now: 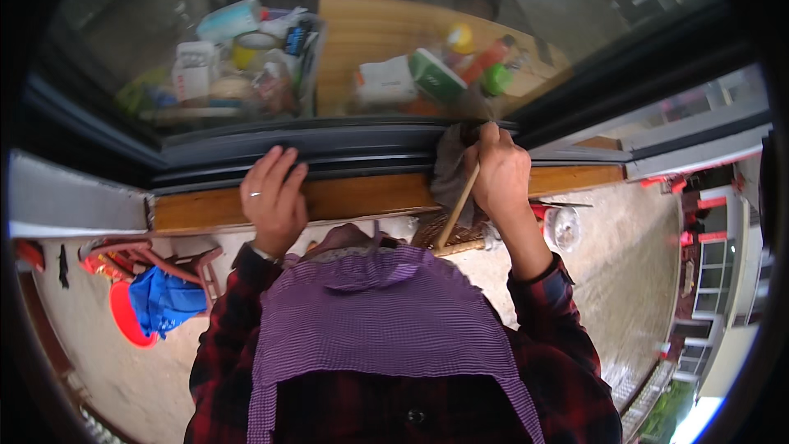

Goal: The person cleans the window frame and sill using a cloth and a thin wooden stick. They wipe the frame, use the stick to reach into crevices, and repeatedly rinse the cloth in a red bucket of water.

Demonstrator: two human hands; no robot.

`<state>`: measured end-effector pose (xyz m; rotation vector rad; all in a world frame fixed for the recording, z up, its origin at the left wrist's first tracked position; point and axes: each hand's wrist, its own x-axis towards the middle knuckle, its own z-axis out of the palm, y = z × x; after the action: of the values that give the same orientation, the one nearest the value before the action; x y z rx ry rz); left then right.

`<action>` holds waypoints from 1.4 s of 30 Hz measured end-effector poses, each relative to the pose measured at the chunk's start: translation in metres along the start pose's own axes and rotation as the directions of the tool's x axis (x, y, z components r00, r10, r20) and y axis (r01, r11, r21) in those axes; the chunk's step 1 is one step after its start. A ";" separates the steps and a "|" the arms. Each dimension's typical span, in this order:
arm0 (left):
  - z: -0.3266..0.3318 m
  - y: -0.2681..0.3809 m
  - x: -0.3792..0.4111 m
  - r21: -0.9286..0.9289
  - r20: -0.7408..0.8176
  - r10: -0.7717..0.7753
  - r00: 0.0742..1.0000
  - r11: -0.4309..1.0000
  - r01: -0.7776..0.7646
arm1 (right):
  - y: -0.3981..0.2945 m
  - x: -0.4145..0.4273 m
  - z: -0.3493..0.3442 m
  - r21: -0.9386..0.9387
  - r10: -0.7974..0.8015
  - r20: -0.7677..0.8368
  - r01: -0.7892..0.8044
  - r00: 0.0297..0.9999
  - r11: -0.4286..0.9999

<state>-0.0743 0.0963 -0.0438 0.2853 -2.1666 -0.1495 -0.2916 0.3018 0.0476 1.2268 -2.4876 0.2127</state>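
Observation:
My right hand [502, 172] is closed around a thin wooden stick [457, 209] at the lower right part of a dark metal window frame [357, 143]. A grey cloth [449, 166] hangs beside that hand, over the frame and the wooden sill [370, 193]; its upper end is partly hidden by the fingers. My left hand [275, 200] wears a ring and holds nothing. Its fingers are slightly apart, resting at the frame's lower edge and the sill. Behind the frame is a glass pane [246, 126].
Through the glass show a wooden tabletop [345, 31], packages, a green-capped bottle [497, 79] and a filled container. Below left stand a reddish chair [212, 271] and a red basin [126, 314] with a blue bag [163, 299]. A wicker basket [434, 231] sits below the sill.

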 end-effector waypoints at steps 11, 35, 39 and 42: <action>-0.008 0.014 -0.008 -0.292 0.066 -0.041 0.997 0.955 0.058 | -0.101 0.016 0.001 0.494 -0.203 -0.208 0.282 0.957 0.822; -0.050 -0.012 -0.048 -0.642 0.041 -0.866 0.498 0.359 0.677 | -0.278 0.078 0.076 0.832 -0.519 -0.429 0.547 0.739 0.092; -0.050 -0.010 -0.044 -0.556 0.106 -0.850 0.515 0.379 0.740 | -0.256 0.073 0.057 0.872 -0.486 -0.317 0.451 0.815 0.188; -0.044 -0.002 -0.045 -0.488 0.087 -0.826 0.557 0.452 0.747 | -0.232 0.063 0.056 0.883 -0.441 -0.286 0.413 0.851 0.224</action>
<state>-0.0133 0.1060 -0.0543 0.9833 -1.5747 -1.1521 -0.1570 0.0974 0.0142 2.2750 -1.7721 1.6624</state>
